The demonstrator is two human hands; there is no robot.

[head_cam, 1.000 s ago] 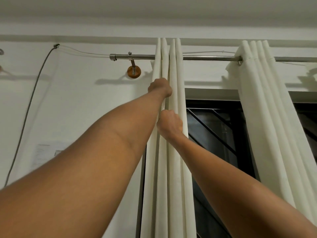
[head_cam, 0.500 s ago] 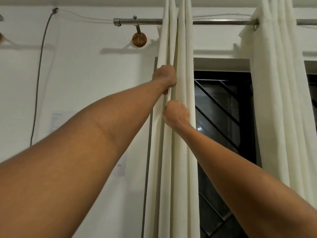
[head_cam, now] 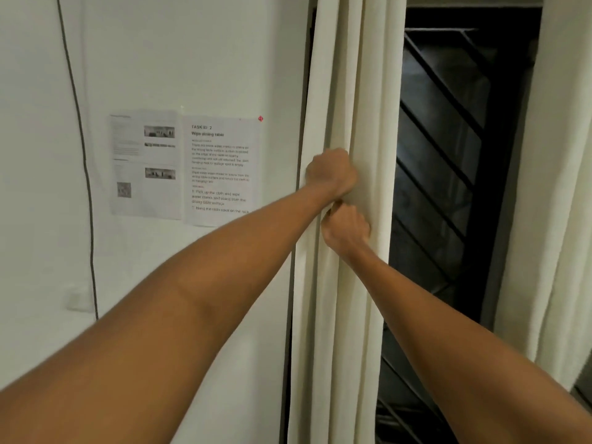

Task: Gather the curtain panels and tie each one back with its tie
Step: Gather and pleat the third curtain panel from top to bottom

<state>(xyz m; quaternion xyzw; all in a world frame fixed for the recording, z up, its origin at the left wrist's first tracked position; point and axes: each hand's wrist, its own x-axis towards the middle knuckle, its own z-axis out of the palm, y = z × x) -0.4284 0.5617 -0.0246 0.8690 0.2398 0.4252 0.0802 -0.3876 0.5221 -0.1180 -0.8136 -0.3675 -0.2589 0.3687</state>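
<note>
I see my left hand [head_cam: 331, 174] fisted around the gathered curtain [head_cam: 339, 91] at the window's [head_cam: 448, 155] left edge. My right hand [head_cam: 346, 227] grips the same folds, touching just beneath it. A second curtain [head_cam: 563, 187] hangs at the window's right edge.

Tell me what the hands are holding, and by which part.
Both hold the gathered cream fabric curtain panel by its bunched pleats: the left hand just above the right hand.
</note>
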